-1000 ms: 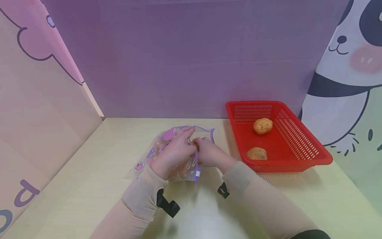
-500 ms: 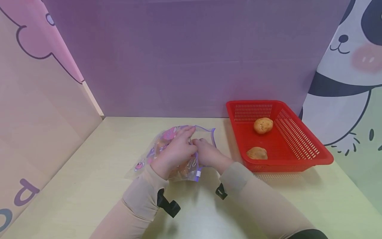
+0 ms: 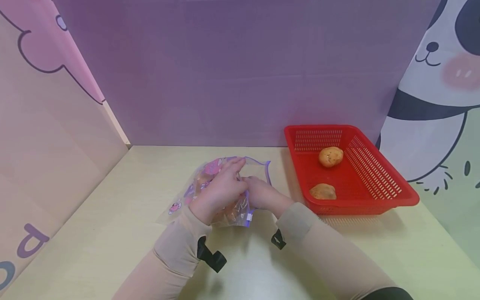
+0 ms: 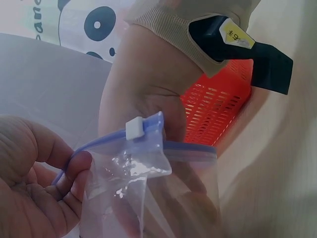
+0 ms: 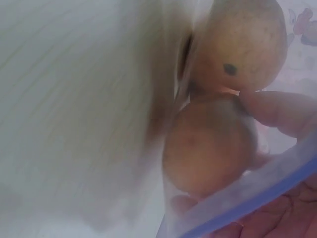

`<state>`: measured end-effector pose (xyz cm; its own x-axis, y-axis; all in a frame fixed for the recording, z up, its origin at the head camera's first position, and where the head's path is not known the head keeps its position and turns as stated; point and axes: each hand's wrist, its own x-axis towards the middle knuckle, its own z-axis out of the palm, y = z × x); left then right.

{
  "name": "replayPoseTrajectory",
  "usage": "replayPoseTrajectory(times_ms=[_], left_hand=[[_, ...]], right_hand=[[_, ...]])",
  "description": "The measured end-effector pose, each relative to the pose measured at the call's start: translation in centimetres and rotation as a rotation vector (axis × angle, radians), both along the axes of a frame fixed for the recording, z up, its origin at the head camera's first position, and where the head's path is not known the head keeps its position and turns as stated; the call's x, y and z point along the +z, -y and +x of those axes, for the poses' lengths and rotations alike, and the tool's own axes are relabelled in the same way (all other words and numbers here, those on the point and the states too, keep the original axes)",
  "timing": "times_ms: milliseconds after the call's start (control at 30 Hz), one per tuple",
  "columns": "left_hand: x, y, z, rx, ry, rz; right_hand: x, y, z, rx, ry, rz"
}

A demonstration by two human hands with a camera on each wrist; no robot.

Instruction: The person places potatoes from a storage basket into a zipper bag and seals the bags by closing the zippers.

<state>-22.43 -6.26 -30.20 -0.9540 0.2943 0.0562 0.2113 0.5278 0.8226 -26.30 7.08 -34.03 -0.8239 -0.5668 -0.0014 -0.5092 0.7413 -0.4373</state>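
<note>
- Clear plastic bag (image 3: 235,211), its purple rim (image 4: 106,139) pinched by the left hand's (image 3: 221,189) fingers.
- Right hand (image 3: 262,193) inside, fingers round one potato (image 5: 208,144), second potato (image 5: 240,42) just beyond them.
- Red basket (image 3: 348,204) right of the fingers.

Clear zip bag (image 3: 234,214) w/ pink prints, on tbl (image 3: 93,250), purple-edged mouth (image 4: 190,148) open to R + pinched in L hand (image 3: 221,187). Inside, close together: tan potato (image 5: 242,44) w/ dk spot, plus 2nd potato (image 5: 210,144) gripped in R hand (image 3: 264,193).
</note>
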Motion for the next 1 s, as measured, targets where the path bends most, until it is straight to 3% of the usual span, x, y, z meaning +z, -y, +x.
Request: replayPoseTrajectory(times_ms=[400,633,800,1000], left_hand=[[0.0,0.1,0.2,0.004,0.005,0.021],[0.0,0.1,0.1,0.008,0.041,0.045],[-0.1,0.1,0.1,0.029,0.021,-0.01],[-0.1,-0.1,0.0,0.042,0.028,-0.037]], right_hand=[[0.9,-0.3,0.3,-0.005,0.007,0.032],[2.3,-1.6,1.3,-0.098,0.04,0.105],[4.1,-3.5,1.8,-0.122,0.058,0.134],[7.5,-6.2,2.2,-0.187,0.052,0.126]])
